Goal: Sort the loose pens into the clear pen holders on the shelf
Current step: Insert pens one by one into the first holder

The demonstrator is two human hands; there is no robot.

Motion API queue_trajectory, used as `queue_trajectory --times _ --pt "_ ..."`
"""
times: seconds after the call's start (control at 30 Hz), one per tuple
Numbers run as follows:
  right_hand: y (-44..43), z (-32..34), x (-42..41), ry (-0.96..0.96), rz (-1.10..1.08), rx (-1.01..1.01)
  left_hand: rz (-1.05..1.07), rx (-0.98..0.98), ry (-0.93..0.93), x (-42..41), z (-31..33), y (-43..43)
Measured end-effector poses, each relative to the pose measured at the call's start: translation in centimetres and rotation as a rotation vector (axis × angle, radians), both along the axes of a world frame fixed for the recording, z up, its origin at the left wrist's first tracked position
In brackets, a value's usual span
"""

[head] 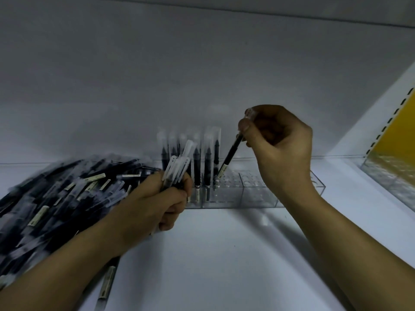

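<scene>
R hand [278,149] pinched a tilted black pen [231,153], tip at the clear pen holder [247,194] top. L hand [157,203] gripped a pen bundle [179,167]; loose pen pile [56,198] lay at its 9 o'clock

The left hand [155,205] and right hand [283,149] were both bare. The left forearm [67,265] and right forearm [350,243] were bare too, uncovered right down to where the lower edge of the view cut them off. The arms were slender, with knuckles and wrist bones showing softly in the dim light.
</scene>
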State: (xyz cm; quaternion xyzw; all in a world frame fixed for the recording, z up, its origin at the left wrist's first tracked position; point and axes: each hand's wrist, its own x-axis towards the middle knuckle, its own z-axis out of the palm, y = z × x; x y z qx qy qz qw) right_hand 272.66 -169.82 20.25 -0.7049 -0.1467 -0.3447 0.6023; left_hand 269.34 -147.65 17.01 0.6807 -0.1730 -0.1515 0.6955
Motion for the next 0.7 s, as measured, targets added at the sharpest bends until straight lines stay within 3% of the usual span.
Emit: queue_trajectory --times 0.17,0.37,0.7 --pt "0.8 -0.6 0.1 -0.082 -0.049 -0.182 0.037 0.133 -0.129 0.5 -0.5 0.1" --pt "1.8 -1.4 0.4 -0.134 -0.137 -0.372 0.031 0.125 -0.14 0.7 -0.7 0.2" --pt "1.9 -1.8 -0.1 -0.003 -0.066 -0.384 0.029 0.109 -0.144 0.5 -0.5 0.3"
